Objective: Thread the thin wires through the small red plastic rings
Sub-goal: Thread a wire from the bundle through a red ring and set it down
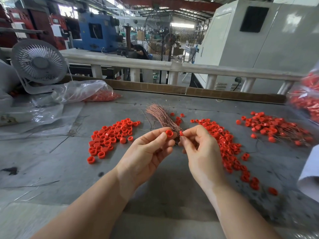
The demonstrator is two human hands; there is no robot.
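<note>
The left hand is pinching a red ring between thumb and fingertips, and seems also to be gripping the wire bundle's lower end. The right hand is pinching a second ring just beside it. The wires are fanning away beyond both hands. Loose rings are lying in piles left, right and far right on the tabletop.
</note>
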